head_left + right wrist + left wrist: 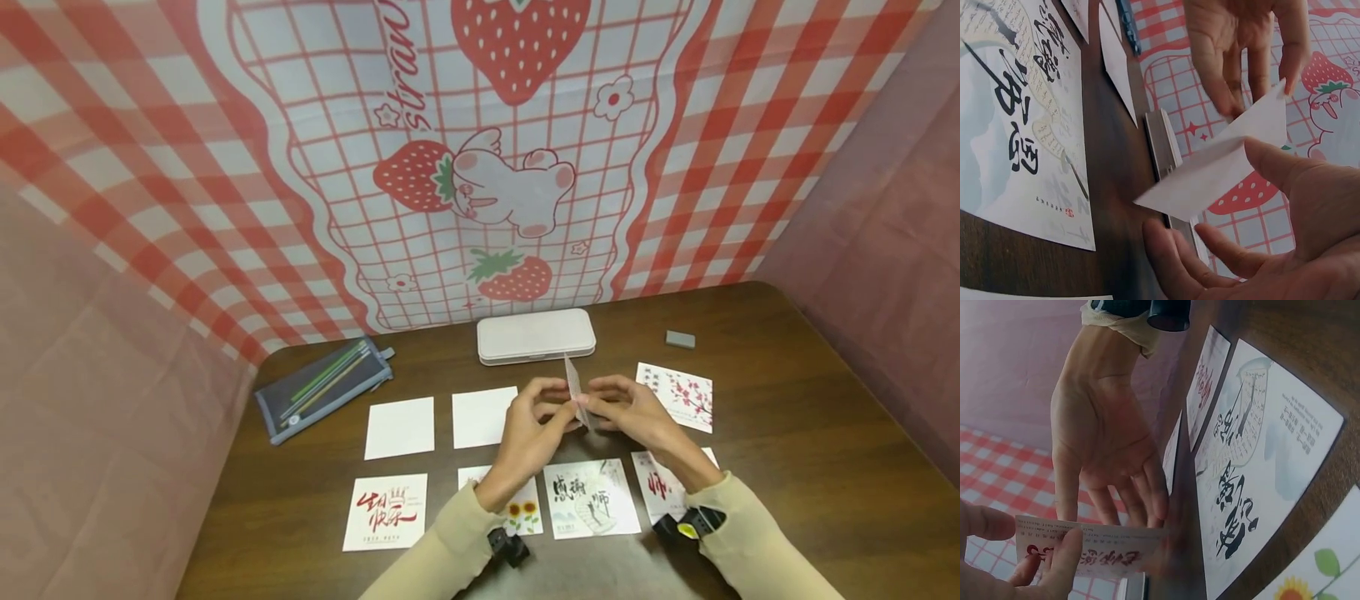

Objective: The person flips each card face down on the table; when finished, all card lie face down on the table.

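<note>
A thin card (573, 385) stands nearly on edge above the table, held between both hands. One face, in the left wrist view, has red lettering; its other face, in the right wrist view, is plain white. My left hand (534, 425) holds the lettered side, its thumb (1071, 545) on that face. My right hand (637, 415) comes from the other side, its thumb (1266, 159) against the white face and its fingers curving below. Under the hands lies a card with black brush lettering (592, 498). A plum-blossom card (686, 400) is right of the right hand.
Two blank white cards (400, 428) lie left of the hands. In the front row are a red-lettered card (385, 512), a sunflower card (525, 515) and another red-lettered card (660, 492). Behind are a mesh pencil pouch (326, 387), a white case (536, 335) and a grey eraser (680, 339).
</note>
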`<state>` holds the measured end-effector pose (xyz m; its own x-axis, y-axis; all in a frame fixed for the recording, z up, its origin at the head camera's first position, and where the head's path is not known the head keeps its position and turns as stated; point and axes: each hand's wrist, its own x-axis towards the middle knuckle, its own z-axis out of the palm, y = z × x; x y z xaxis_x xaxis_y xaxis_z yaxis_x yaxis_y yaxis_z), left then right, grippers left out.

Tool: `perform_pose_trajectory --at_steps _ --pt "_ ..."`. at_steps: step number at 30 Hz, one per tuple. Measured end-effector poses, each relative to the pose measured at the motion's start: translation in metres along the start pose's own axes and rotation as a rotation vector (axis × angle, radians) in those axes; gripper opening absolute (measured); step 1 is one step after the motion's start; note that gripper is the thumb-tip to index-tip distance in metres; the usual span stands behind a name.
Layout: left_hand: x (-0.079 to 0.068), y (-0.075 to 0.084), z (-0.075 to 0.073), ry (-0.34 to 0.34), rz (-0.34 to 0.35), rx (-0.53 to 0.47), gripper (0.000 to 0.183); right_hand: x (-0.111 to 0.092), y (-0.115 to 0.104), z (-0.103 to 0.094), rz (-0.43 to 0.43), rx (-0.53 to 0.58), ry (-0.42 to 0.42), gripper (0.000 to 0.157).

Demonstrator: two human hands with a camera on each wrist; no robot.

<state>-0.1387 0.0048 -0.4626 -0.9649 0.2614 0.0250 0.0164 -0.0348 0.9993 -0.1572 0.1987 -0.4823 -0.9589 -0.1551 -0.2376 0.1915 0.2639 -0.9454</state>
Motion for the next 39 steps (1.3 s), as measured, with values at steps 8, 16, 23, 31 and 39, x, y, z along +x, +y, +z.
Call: perform_pose_trajectory --at_steps 8,16,23,31,39 --pt "-0.003 -0.002 -0.009 0.048 0.03 -0.021 0.042 0.004 0.0 -0.002 0.042 -0.085 0.012 0.075" --pt "0.0 -0.008 -0.022 0.102 0.043 0.087 0.052 0.004 0.002 -0.007 -0.01 -0.133 0.071 0.063" --pt "0.002 -0.013 -0.031 0.148 0.024 0.319 0.049 0.003 0.005 -0.009 -0.072 -0.202 0.14 0.053" --pt "0.006 -0.016 -0.033 0.101 -0.014 0.431 0.048 0.005 0.008 -0.013 -0.103 -0.244 0.152 0.048" --pt "0.01 -0.021 -0.033 0.057 -0.071 0.498 0.048 0.007 0.007 -0.014 -0.078 -0.282 0.139 0.046"
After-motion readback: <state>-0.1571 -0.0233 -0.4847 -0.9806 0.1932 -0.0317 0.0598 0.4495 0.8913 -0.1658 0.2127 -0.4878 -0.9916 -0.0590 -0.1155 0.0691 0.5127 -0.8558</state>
